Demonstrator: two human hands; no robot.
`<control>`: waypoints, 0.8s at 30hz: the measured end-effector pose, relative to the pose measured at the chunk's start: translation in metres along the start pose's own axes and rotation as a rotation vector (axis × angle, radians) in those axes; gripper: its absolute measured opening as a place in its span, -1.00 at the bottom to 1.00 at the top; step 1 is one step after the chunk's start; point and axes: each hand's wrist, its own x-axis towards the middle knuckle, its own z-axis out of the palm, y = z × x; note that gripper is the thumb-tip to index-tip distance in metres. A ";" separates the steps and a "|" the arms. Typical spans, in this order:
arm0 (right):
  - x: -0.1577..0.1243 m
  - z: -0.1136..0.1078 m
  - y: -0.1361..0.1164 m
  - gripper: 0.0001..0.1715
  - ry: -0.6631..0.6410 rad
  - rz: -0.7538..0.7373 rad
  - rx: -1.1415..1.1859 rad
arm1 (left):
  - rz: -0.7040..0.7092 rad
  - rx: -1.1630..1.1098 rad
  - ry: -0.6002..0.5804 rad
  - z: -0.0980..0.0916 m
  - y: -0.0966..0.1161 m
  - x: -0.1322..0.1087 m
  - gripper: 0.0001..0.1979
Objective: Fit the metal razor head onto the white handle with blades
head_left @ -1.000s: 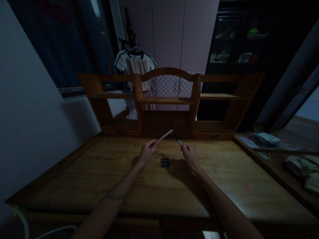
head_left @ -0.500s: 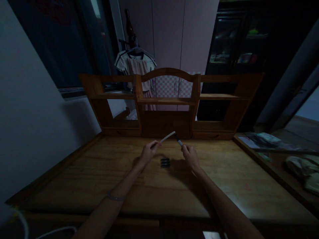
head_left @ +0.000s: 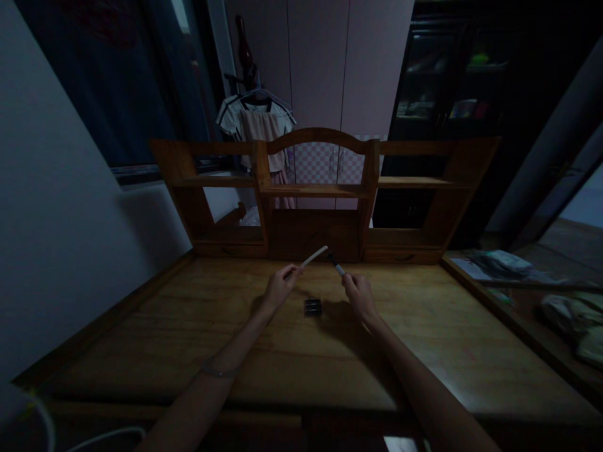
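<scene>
My left hand (head_left: 277, 289) is closed around a thin white stick-like piece (head_left: 313, 257) that points up and to the right. A short piece with a dark tip (head_left: 336, 264) is pinched in my right hand (head_left: 358, 295), leaning toward the white one. The two tips nearly meet above the wooden desk (head_left: 188, 333). Between my hands a small black object (head_left: 312, 307) lies on the desk. The light is dim and I cannot make out what the pieces are.
A wooden hutch with open shelves (head_left: 320, 188) stands along the desk's back edge. Clothes hang on a hanger (head_left: 257, 122) behind it. Papers and cloth (head_left: 499, 263) lie on a side surface at the right. A white cable (head_left: 108, 433) curls at the bottom left.
Almost nothing has changed. The white piece in my left hand wavered slightly; both hands stay in the same place.
</scene>
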 end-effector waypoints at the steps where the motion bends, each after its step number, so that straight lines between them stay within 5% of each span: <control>1: 0.000 0.000 0.000 -0.53 0.001 0.002 -0.001 | 0.003 -0.002 0.011 0.000 0.000 0.000 -0.67; 24: 0.002 -0.002 0.000 -0.53 -0.006 0.008 0.025 | -0.005 0.016 0.012 0.000 0.000 -0.001 -0.66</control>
